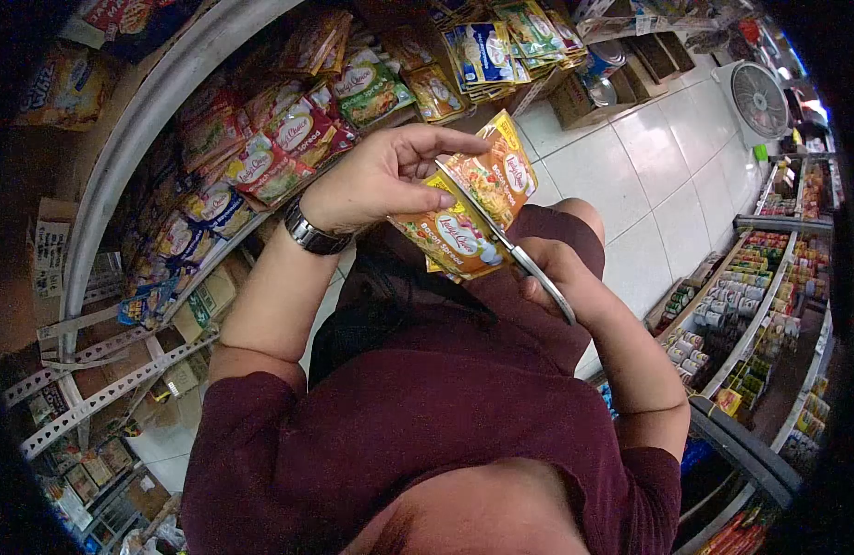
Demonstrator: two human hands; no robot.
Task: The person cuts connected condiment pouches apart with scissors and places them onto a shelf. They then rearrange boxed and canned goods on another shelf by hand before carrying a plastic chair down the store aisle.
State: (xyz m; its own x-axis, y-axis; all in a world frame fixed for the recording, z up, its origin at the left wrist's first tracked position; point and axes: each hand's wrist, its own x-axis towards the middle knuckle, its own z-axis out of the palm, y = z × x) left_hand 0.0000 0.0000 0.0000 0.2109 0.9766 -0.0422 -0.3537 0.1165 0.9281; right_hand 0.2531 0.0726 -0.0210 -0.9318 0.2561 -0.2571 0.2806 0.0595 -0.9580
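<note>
My left hand (385,176), with a metal watch on the wrist, pinches joined bacon spread packets between thumb and fingers. The upper packet (506,171) and the lower packet (455,240) are orange and yellow. Between them lie the long blades of a pair of scissors (487,222), running along the join. My right hand (556,277) is closed round the scissors' handles, over my lap. Part of the handles is hidden by its fingers.
Shelves of spread packets (297,129) stand at the left and ahead. An open cardboard box (575,97) sits on the tiled floor (640,157). A fan (758,97) is at the far right. Shelves of cans (732,296) line the right side.
</note>
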